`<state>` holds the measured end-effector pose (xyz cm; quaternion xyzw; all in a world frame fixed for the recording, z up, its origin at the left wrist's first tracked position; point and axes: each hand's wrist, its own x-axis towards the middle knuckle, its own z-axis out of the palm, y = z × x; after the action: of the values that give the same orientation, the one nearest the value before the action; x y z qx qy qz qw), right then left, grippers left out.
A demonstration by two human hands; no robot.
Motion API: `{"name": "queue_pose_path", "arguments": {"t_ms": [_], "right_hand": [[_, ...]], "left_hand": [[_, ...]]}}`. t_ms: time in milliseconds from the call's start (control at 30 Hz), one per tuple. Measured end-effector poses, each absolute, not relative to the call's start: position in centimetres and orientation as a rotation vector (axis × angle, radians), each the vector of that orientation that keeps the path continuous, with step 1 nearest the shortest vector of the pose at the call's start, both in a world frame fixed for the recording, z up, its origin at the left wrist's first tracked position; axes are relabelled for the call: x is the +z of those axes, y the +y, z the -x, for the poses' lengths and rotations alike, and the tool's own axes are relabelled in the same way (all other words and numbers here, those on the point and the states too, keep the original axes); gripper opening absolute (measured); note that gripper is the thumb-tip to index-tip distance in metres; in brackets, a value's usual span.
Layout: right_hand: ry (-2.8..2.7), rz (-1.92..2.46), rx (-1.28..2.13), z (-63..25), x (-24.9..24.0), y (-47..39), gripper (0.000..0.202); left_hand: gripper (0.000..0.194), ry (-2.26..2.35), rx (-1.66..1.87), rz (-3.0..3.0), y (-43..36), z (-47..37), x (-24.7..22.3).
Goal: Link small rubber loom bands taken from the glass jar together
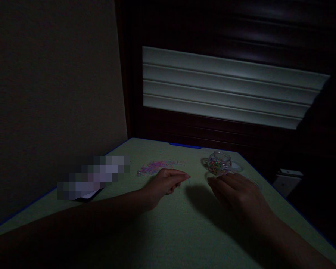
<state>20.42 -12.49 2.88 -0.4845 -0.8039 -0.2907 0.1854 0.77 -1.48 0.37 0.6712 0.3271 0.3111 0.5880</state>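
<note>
A thin, pale blue strip (189, 181) sticks out from the fingertips of my left hand (164, 185), which is closed in a pinch over the middle of the table. My right hand (238, 192) hovers to the right with its back towards me. Its fingers are bent and close together, and whatever they may hold is hidden. Just beyond it stands a clear round jar (220, 157) without a lid on, partly filled with small multicoloured pieces. Behind my left hand lies a loose pile of thin pink, purple and bluish strips (156, 166).
The pale green table (168, 231) has a blue edge. A blurred-out flat object (93, 179) lies at its left. Clear round plastic items (236, 166) are beside the jar. A white box-like object (288, 182) sits beyond the right edge. Walls and a dark louvred panel (218, 87) rise behind.
</note>
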Motion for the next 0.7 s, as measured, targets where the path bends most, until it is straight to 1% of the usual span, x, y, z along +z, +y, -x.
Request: {"name": "queue_pose_path", "arguments": {"t_ms": [133, 300, 433, 600, 700], "right_hand": [[-2.204, 1.237, -0.747, -19.2, 1.4, -12.4, 0.024], [-2.135, 1.232, -0.507, -17.3, -0.2, -11.9, 0.011], [-2.124, 1.25, -0.521, -16.7, -0.5, -11.3, 0.007], [-2.117, 1.299, -0.569, -16.6, -0.6, -10.4, 0.01], [-2.091, 1.388, -0.522, -16.1, -0.5, -9.6, 0.015]], "left_hand": [[0.035, 0.78, 0.714, -1.581, -1.6, -0.8, 0.1], [0.032, 0.77, 0.733, -1.532, -1.5, -0.8, -0.1], [0.032, 0.761, 0.77, -1.506, -1.6, -0.8, 0.0], [0.034, 0.758, 0.805, -1.497, -1.8, -0.8, 0.3], [0.032, 0.779, 0.841, -1.493, -1.8, -0.7, 0.6]]}}
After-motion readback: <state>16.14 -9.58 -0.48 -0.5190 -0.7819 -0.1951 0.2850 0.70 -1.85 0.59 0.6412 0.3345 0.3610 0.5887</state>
